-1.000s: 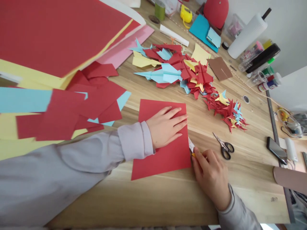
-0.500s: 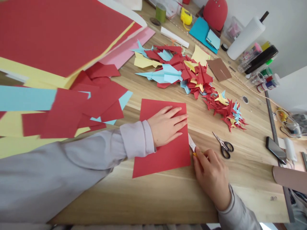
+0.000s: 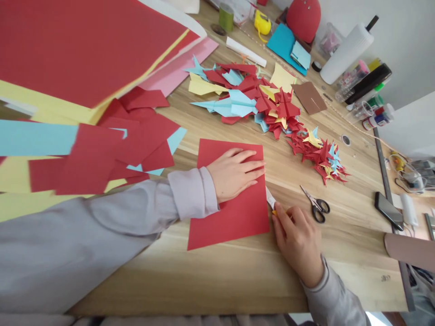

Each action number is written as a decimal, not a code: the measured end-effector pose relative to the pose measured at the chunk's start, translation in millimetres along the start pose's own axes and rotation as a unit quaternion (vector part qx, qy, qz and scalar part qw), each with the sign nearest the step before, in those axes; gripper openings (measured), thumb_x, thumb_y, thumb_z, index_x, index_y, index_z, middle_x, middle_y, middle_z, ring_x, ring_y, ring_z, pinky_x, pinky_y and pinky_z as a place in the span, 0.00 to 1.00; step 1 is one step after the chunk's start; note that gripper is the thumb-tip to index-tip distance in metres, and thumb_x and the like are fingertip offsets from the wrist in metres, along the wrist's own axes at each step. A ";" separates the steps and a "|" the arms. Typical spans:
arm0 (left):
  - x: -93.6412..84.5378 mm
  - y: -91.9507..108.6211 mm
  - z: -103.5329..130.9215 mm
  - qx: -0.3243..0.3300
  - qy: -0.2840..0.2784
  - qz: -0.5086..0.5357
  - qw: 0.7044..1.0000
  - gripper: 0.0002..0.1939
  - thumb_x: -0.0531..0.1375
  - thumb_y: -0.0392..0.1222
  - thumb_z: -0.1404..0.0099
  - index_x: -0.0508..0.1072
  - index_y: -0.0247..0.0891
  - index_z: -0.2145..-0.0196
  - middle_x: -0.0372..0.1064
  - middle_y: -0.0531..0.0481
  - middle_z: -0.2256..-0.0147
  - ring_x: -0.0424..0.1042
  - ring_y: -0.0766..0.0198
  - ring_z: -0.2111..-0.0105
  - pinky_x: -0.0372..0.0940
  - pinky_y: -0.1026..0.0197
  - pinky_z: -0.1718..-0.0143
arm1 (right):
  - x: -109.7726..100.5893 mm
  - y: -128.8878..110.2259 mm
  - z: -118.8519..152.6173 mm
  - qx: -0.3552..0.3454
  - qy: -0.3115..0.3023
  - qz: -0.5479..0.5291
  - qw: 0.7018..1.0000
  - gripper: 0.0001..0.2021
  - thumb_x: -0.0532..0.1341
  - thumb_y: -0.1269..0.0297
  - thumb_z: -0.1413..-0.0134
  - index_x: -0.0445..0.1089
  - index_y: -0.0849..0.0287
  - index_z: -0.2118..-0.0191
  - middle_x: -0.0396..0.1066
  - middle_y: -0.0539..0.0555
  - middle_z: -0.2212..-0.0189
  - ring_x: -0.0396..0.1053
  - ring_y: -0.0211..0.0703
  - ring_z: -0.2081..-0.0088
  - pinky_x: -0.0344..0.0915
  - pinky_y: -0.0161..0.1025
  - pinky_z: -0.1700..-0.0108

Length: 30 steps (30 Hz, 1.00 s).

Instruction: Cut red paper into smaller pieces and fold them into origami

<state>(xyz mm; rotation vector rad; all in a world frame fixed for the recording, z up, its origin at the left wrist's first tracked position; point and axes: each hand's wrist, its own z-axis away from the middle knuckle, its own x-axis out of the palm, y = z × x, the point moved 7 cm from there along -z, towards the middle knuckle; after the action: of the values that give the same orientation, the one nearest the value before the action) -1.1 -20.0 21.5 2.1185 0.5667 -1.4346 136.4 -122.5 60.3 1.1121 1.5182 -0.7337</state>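
A red sheet of paper [image 3: 234, 222] lies on the wooden table. My left hand [image 3: 236, 174] rests flat on its upper part, fingers spread towards the right edge. Just right of the sheet, my right hand [image 3: 299, 242] is closed around a utility knife [image 3: 271, 199]; its blade points up and left along the paper's right edge, and only a bit of its yellow handle shows. Black-handled scissors [image 3: 318, 209] lie to the right of the knife, their tips pointing up and left.
Folded paper pieces [image 3: 282, 106] form a long pile behind the sheet. Cut red papers [image 3: 91, 158] and large coloured sheets [image 3: 84, 50] cover the left. A phone [image 3: 389, 211] lies at the right; bottles and a white roll [image 3: 346, 54] stand behind.
The whole view has shifted slightly. My right hand and the knife stay beside the sheet's right edge, and my left hand still presses on the paper.
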 end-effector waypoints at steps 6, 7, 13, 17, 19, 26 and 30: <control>0.6 0.8 0.6 0.007 0.001 -0.016 1.000 0.20 0.49 0.43 0.28 0.69 0.42 0.42 0.65 0.49 0.40 0.58 0.48 0.40 0.54 0.45 0.43 | 2.3 -2.6 -3.2 0.005 -0.012 0.021 1.000 0.13 0.56 0.64 0.36 0.74 0.59 0.51 0.67 0.54 0.72 0.62 0.40 0.72 0.54 0.37 0.71; 0.7 0.8 0.5 0.009 0.000 -0.017 1.000 0.20 0.49 0.43 0.28 0.69 0.42 0.42 0.65 0.49 0.40 0.58 0.48 0.40 0.54 0.45 0.43 | 2.7 -2.8 -3.6 0.005 -0.013 0.024 1.000 0.13 0.56 0.64 0.36 0.74 0.59 0.51 0.68 0.54 0.72 0.62 0.40 0.71 0.54 0.37 0.71; 0.4 0.8 0.2 0.009 0.004 -0.016 1.000 0.20 0.50 0.44 0.28 0.69 0.43 0.42 0.66 0.48 0.41 0.58 0.49 0.40 0.53 0.45 0.43 | 4.5 -2.7 -5.2 0.011 -0.011 0.030 0.999 0.13 0.56 0.64 0.36 0.74 0.58 0.51 0.67 0.54 0.72 0.62 0.41 0.70 0.54 0.37 0.70; -0.9 0.5 0.1 0.005 0.010 -0.012 1.000 0.20 0.50 0.43 0.28 0.70 0.43 0.43 0.66 0.49 0.42 0.59 0.49 0.41 0.54 0.46 0.44 | 3.9 -2.2 -5.0 0.013 -0.018 0.022 1.000 0.13 0.56 0.64 0.35 0.74 0.59 0.50 0.67 0.54 0.72 0.62 0.41 0.70 0.55 0.37 0.70; -1.9 1.2 0.4 0.005 0.011 -0.012 1.000 0.19 0.50 0.44 0.28 0.71 0.43 0.44 0.68 0.49 0.43 0.60 0.48 0.42 0.56 0.46 0.47 | 3.1 -1.9 -3.7 0.013 -0.024 0.015 1.000 0.14 0.55 0.64 0.35 0.73 0.59 0.50 0.67 0.54 0.71 0.62 0.41 0.70 0.56 0.37 0.70; -6.5 9.3 2.1 0.030 0.024 -0.018 0.999 0.15 0.53 0.42 0.30 0.74 0.42 0.49 0.70 0.47 0.46 0.63 0.49 0.46 0.59 0.47 0.52 | 1.4 0.2 2.4 0.011 -0.027 -0.025 0.999 0.14 0.54 0.66 0.35 0.73 0.60 0.49 0.66 0.55 0.71 0.63 0.41 0.69 0.58 0.36 0.68; -5.8 7.6 2.0 0.011 0.019 -0.011 1.000 0.18 0.54 0.43 0.31 0.72 0.36 0.46 0.65 0.40 0.42 0.59 0.46 0.41 0.55 0.43 0.44 | 2.2 0.5 2.4 0.010 -0.027 -0.024 0.999 0.14 0.54 0.66 0.35 0.73 0.60 0.49 0.66 0.54 0.71 0.63 0.41 0.70 0.57 0.36 0.69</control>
<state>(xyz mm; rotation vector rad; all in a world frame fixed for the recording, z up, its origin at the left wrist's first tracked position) 0.0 -27.5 27.7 2.1674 0.5940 -1.4204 137.9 -123.8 57.6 1.0660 1.4994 -0.8068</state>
